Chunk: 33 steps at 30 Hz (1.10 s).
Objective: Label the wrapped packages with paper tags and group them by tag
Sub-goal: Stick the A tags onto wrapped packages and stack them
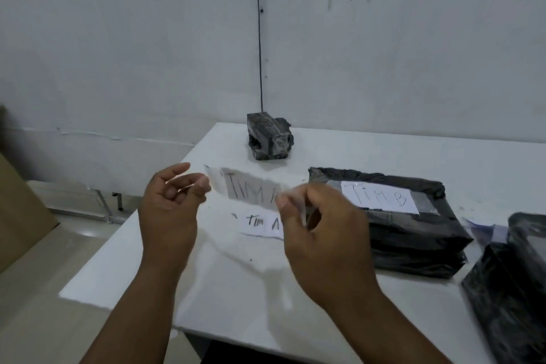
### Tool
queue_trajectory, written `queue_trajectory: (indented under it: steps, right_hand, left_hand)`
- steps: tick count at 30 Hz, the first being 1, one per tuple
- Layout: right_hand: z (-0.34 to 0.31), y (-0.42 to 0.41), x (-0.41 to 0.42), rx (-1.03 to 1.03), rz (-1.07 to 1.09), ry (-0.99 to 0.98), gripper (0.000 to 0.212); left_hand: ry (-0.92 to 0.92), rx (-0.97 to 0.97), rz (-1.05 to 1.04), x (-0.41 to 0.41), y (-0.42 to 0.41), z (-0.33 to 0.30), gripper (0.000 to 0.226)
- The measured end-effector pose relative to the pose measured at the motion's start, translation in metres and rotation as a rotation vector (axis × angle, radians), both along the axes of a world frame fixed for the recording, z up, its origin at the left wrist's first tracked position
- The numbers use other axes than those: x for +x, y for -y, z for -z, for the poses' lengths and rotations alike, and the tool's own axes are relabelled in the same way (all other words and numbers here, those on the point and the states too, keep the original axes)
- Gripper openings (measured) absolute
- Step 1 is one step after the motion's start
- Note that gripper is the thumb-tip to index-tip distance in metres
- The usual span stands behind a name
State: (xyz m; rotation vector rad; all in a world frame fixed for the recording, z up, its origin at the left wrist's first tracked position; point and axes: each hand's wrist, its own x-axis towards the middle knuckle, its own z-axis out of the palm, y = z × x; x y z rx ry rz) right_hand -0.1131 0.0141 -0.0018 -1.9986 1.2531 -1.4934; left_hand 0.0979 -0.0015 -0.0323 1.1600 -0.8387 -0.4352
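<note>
paper tag (251, 190) stretched between left hand (170, 201) and right hand (319, 227), fingers pinching each end. judged light, limp, tear-prone; grip edges gently.

Black-wrapped packages (413, 224); white paper tags (251, 190) with dark handwritten letters; white table (147, 260); grey-white wall (118, 38)

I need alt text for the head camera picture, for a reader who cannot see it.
Two hands, left hand and right hand, hold a paper tag marked "TIM A" above a white table. Another tag lies below; a black package tagged "TIM B" sits right.
</note>
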Motion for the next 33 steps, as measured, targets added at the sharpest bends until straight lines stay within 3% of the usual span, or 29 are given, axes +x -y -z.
queue_trajectory:
  steps: [4,8,14,20,27,33]
  right_hand:
    - [-0.05,0.04,-0.002,0.153,0.059,0.152,0.024]
    - [-0.065,0.089,-0.007,0.321,0.042,0.286,0.023]
    - [-0.041,0.126,-0.007,0.461,0.06,0.36,0.016]
    - [-0.02,0.133,-0.008,0.425,0.135,0.437,0.014]
    - [-0.014,0.139,-0.012,0.44,0.133,0.492,0.017]
    - [-0.011,0.136,-0.013,0.4,0.136,0.475,0.019]
  left_hand:
    - [-0.019,-0.055,-0.078,0.001,0.038,-0.029,0.016]
    - [0.112,0.112,-0.057,-0.011,0.081,-0.046,0.014]
    - [0.516,0.446,0.087,-0.026,0.144,-0.029,0.043]
    - [0.872,0.703,0.089,-0.041,0.184,-0.014,0.076]
    - [0.865,0.667,-0.101,-0.063,0.208,-0.01,0.07]
    - [0.738,0.513,-0.143,-0.053,0.206,-0.014,0.026]
